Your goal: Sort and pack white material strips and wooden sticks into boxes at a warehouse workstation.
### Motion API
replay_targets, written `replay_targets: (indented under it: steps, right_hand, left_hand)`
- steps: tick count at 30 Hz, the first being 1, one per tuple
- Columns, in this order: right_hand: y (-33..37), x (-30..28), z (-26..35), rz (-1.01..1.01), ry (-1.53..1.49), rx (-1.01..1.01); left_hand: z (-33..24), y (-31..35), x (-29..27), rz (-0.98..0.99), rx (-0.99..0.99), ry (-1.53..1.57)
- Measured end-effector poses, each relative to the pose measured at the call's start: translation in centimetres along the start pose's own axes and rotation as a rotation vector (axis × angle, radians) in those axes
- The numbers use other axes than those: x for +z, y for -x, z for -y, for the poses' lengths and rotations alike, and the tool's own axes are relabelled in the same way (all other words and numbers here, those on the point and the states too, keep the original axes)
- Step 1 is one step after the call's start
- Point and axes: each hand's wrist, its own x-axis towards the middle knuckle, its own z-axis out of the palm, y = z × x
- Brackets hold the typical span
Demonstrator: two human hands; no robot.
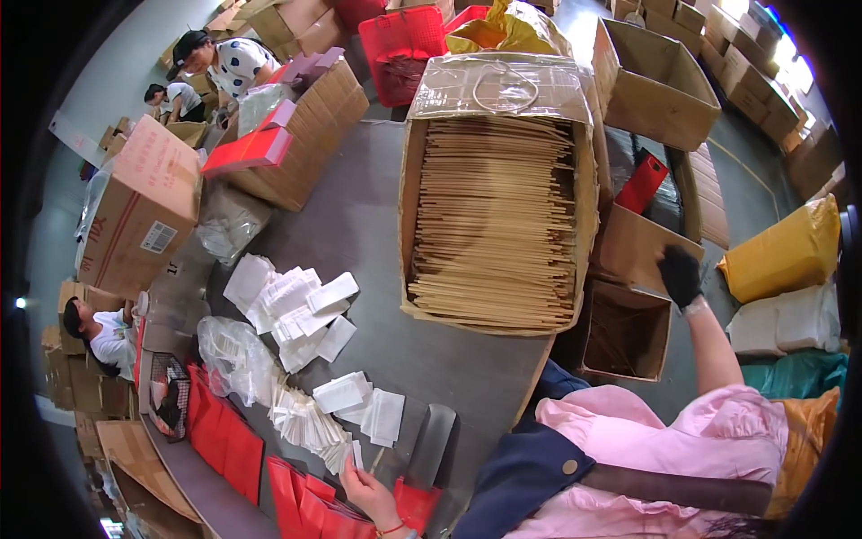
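Note:
My left hand (pixel 368 496), bare with a red string at the wrist, pinches a white folded paper slip (pixel 356 455) at the near end of a fanned row of slips (pixel 310 422). More white folded papers (pixel 292 305) lie heaped beyond it on the grey table. Red paper bags (pixel 310 505) lie beside this hand. Out to the right, my right hand (pixel 680 275) wears a black glove. It hangs next to a brown carton (pixel 642 247), its fingers slightly apart and nothing visible in them. A red box (pixel 641 182) leans inside that carton.
A large carton (pixel 588 216) packed with thin wooden sticks (pixel 494 220) stands on the table (pixel 382 180). An open carton (pixel 626 332) sits below my right arm. Yellow sacks (pixel 781 251) are at the right. Co-workers (pixel 229 67) are at the far left among cartons.

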Motion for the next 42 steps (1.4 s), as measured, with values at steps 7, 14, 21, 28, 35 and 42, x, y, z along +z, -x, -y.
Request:
replay_targets:
  steps: [7, 14, 21, 28, 35, 42]
  right_hand:
    - [-12.8, -2.8, 22.2, 0.062, -0.598, -0.575]
    - [-22.7, 6.9, 26.8, 0.151, -0.22, -0.549]
    - [-27.5, 10.6, 23.2, -0.064, -0.175, -0.271]
    - [-26.6, 11.7, 24.1, -0.188, -0.228, -0.431]
    - [-19.6, 8.4, 27.9, 0.214, -0.152, -0.467]
    - [-13.1, 5.9, 29.7, 0.504, -0.181, -0.517]
  left_hand:
    - [-1.5, 3.0, -0.9, 0.004, -0.139, 0.086]
    - [-1.5, 4.7, -1.7, -0.112, -0.092, 0.05]
    - [-3.4, 5.0, -3.2, -0.029, -0.128, -0.206]
    - [-3.6, 3.3, -2.0, -0.037, 0.074, -0.211]
    - [-2.1, 4.2, 0.6, -0.093, -0.133, 0.032]
    - [-3.4, 3.5, -0.2, -0.036, -0.139, 0.004]
